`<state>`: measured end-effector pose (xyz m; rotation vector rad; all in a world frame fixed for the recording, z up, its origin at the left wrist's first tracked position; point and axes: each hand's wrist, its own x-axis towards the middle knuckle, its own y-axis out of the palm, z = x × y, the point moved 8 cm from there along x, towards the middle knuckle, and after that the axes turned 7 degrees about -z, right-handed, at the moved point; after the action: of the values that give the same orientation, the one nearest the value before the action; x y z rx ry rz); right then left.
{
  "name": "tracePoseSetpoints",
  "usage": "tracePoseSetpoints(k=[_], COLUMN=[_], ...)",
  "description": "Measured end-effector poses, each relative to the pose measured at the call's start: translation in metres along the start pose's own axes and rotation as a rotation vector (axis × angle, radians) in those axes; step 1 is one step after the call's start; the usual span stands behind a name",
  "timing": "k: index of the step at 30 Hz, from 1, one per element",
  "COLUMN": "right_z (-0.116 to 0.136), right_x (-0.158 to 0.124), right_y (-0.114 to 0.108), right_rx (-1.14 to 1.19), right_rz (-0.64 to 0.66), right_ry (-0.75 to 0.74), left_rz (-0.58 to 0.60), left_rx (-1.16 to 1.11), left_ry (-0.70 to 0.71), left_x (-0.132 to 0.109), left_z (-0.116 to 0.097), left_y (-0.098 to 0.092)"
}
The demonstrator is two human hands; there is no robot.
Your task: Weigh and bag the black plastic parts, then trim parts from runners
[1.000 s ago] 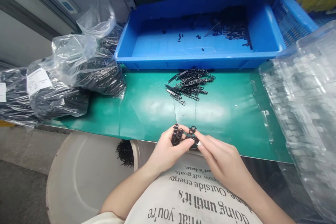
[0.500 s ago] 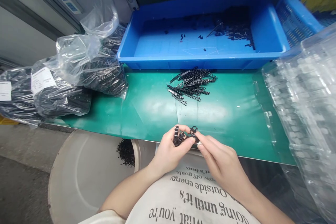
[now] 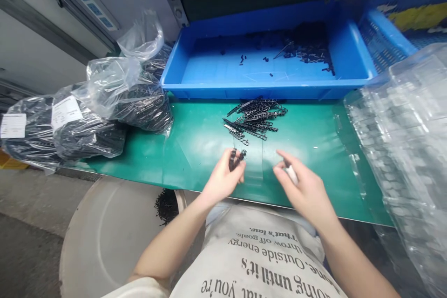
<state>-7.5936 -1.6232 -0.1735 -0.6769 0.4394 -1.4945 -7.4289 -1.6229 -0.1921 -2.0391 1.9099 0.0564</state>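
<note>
Left hand (image 3: 221, 179): narrow grip, fingers curled around a small bunch of black plastic links (image 3: 235, 159), above the green mat's (image 3: 195, 149) near edge. Right hand (image 3: 303, 191): narrow pinch on a small white item (image 3: 291, 173), too blurred to identify, well apart from the left. Below the near edge: white tub (image 3: 104, 242) containing a black clump (image 3: 166, 206). Mid-mat: heap of black link strips (image 3: 254, 121). Far edge: blue tray (image 3: 265, 91) with loose black bits (image 3: 307, 46). Left end: bagged black strips (image 3: 118, 102). Right end: stacked clear plastic trays (image 3: 401, 149).
</note>
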Motion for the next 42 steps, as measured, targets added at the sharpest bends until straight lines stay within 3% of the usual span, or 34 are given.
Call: tracePoseSetpoints(k=[5, 9, 12, 18, 22, 30, 33, 38, 40, 42], right_z=[-0.007, -0.016, -0.021, -0.018, -0.018, -0.016, -0.015, -0.023, -0.025, -0.023], right_x=[0.081, 0.130, 0.145, 0.144, 0.123, 0.063, 0.047, 0.027, 0.019, 0.012], right_y=[-0.013, 0.006, 0.021, 0.026, 0.022, 0.020, 0.014, -0.019, -0.027, -0.025], right_rx=[-0.180, -0.311, -0.367, -0.339, -0.316, -0.345, -0.360, -0.311, -0.251, -0.182], right_rz=[-0.183, -0.047, 0.076, 0.172, 0.178, 0.177, 0.176, -0.044, -0.112, -0.109], right_ry=[-0.064, 0.001, 0.030, -0.034, -0.059, -0.179, -0.194, -0.154, -0.160, -0.175], left_rz=[-0.298, -0.238, -0.196, -0.169, -0.161, -0.117, -0.116, -0.329, -0.272, -0.124], left_rx=[0.498, 0.656, 0.726, 0.742, 0.732, 0.672, 0.657, 0.603, 0.607, 0.680], left_ry=[0.475, 0.635, 0.670, 0.679, 0.628, 0.550, 0.489, 0.590, 0.629, 0.681], left_x=[0.070, 0.113, 0.124, 0.117, 0.107, 0.052, 0.039, 0.009, -0.002, -0.010], left_z=[-0.044, -0.056, -0.062, -0.071, -0.058, -0.026, -0.019, -0.027, -0.026, -0.023], left_y=[-0.033, -0.020, -0.004, 0.019, 0.023, 0.026, 0.016, -0.029, -0.031, -0.017])
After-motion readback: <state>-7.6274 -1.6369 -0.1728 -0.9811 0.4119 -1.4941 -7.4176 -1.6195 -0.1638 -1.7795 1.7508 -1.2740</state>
